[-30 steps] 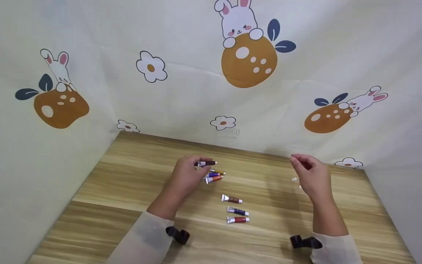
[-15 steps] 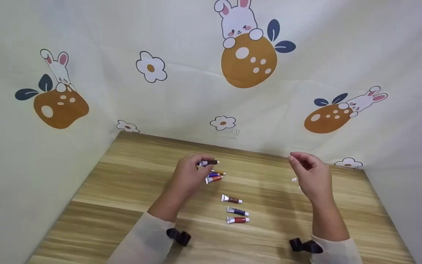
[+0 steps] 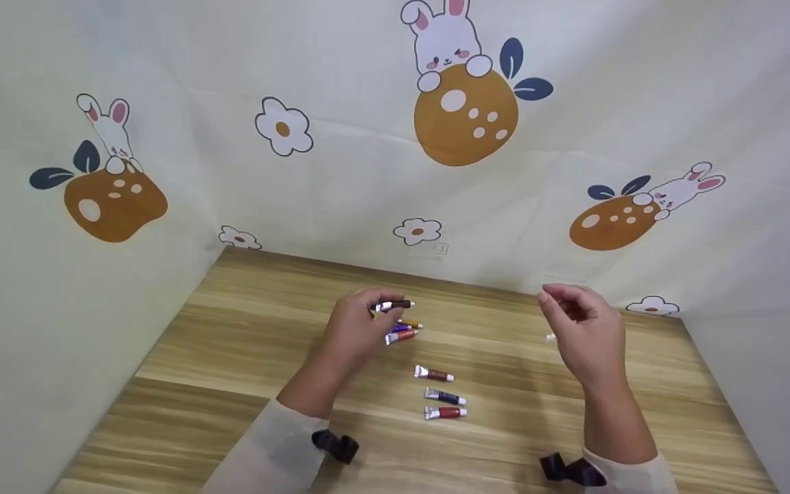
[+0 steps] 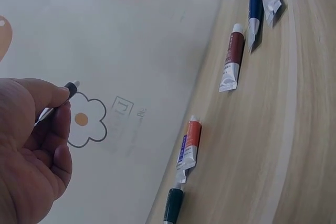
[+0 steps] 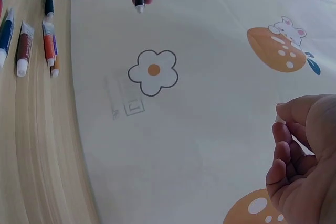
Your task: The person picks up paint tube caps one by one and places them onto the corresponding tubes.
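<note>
the left hand (image 3: pixel 354 329) pinches a dark paint tube (image 3: pixel 395 305) lifted off the desk (image 3: pixel 230 329), its long axis lying sideways with the cap end toward the right hand (image 3: pixel 583 333), which hovers well apart, fingers loosely curled and empty.

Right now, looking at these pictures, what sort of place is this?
Probably a small tabletop craft or recording booth: a wooden table is walled in by cloth printed with rabbits and flowers, small paint tubes lie in a row on it, and the left hand holds a dark tube.
</note>
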Demonstrator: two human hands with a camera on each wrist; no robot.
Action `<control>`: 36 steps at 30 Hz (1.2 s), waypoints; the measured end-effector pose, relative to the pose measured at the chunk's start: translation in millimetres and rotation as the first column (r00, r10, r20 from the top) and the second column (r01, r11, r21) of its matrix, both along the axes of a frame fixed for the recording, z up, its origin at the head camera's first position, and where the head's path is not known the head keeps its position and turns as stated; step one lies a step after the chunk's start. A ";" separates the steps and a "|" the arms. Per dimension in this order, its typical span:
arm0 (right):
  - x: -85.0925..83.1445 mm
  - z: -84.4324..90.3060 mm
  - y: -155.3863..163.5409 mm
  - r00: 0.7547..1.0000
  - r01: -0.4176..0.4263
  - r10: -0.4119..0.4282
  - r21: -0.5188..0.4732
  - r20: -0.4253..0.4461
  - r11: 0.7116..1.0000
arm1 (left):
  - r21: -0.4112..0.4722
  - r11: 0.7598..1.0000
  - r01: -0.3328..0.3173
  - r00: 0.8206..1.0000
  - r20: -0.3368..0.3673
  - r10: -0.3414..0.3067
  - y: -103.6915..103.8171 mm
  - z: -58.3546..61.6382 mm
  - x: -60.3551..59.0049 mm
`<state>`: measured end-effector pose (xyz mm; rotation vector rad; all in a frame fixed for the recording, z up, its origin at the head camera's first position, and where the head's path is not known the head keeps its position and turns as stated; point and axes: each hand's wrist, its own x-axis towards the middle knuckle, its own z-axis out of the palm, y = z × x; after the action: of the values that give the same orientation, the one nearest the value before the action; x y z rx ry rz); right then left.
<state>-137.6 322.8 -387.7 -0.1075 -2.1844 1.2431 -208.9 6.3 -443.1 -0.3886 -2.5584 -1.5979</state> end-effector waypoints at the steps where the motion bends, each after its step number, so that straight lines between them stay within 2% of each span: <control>1: 1.1 0.9 -1.3 1.000 -0.003 0.003 0.003 -0.009 1.000 | 0.001 1.000 0.002 1.000 -0.001 -0.002 0.3 1.0 0.9; 11: 13.9 11.3 -13.8 0.995 -0.046 0.048 0.025 -0.089 0.999 | 0.004 0.999 0.035 0.998 -0.049 -0.035 2.9 11.0 10.7; 18: 22.1 16.4 -21.1 0.975 -0.149 0.145 -0.016 -0.166 0.989 | 0.037 0.996 0.081 0.989 -0.126 -0.076 5.1 18.4 20.4; 24: 26.1 17.4 -25.3 0.963 -0.175 0.174 0.015 -0.207 0.985 | 0.098 0.986 0.135 0.984 -0.131 -0.121 7.6 30.5 32.4; 28: 27.4 17.5 -27.2 0.953 -0.183 0.188 0.043 -0.239 0.982 | 0.098 0.984 0.146 0.979 -0.154 -0.130 9.7 37.7 38.8; 36: 37.0 22.4 -34.4 0.953 -0.189 0.199 0.062 -0.230 0.980 | 0.103 0.981 0.166 0.976 -0.162 -0.148 11.8 45.4 48.5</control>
<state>-100.6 288.5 -365.3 0.2653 -2.0471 1.2476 -160.5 18.2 -397.7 -0.6897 -2.3599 -1.6856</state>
